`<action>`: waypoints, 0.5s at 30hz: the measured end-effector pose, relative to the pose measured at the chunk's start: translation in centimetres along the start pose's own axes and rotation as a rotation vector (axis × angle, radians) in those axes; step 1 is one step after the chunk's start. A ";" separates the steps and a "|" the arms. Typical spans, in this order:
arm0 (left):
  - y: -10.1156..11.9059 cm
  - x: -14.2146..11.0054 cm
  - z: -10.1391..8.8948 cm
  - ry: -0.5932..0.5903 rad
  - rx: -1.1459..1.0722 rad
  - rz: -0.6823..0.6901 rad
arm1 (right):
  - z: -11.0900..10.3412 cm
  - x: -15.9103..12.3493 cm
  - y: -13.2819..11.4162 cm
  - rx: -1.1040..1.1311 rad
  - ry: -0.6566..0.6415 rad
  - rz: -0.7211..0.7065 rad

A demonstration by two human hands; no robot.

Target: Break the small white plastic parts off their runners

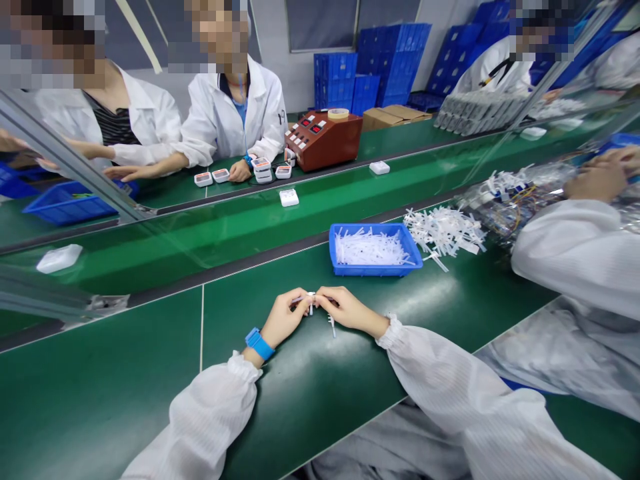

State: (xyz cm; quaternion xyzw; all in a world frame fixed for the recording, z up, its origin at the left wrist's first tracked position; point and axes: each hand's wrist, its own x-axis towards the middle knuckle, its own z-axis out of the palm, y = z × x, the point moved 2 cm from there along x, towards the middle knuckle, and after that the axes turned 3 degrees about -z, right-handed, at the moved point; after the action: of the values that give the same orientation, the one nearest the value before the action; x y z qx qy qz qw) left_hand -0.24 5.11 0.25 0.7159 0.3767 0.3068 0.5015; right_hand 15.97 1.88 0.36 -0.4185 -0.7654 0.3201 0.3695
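Observation:
My left hand, with a blue wrist strap behind it, pinches a small white plastic strip over the green table. From the other side my right hand has its thumb and forefinger closed at the same strip, the two hands almost touching. Another small white strip piece shows just below my right hand; whether it hangs from the fingers or lies on the table I cannot tell. Beyond the hands stands a blue tray holding many white strips. A loose heap of white strips lies to its right.
A green conveyor belt with several white boxes, such as one box, runs behind the table. Across it, co-workers sit near a red-brown control box. At right, a co-worker's sleeve reaches over wires and plastic bags.

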 end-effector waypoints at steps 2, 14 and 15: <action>0.0 0.0 -0.1 0.013 -0.030 -0.005 | -0.1 0.0 -0.1 0.030 0.010 0.007; 0.4 -0.1 -0.3 -0.071 -0.049 0.000 | -0.6 -0.2 -0.1 0.128 0.018 0.003; 0.5 -0.1 -0.3 -0.067 -0.045 0.000 | -0.5 -0.3 0.0 0.123 0.006 0.002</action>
State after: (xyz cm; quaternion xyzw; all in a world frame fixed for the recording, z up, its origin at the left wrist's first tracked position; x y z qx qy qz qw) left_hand -0.40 5.10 0.76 0.7145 0.3525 0.2910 0.5297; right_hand 16.49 1.73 0.59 -0.3966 -0.7429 0.3656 0.3965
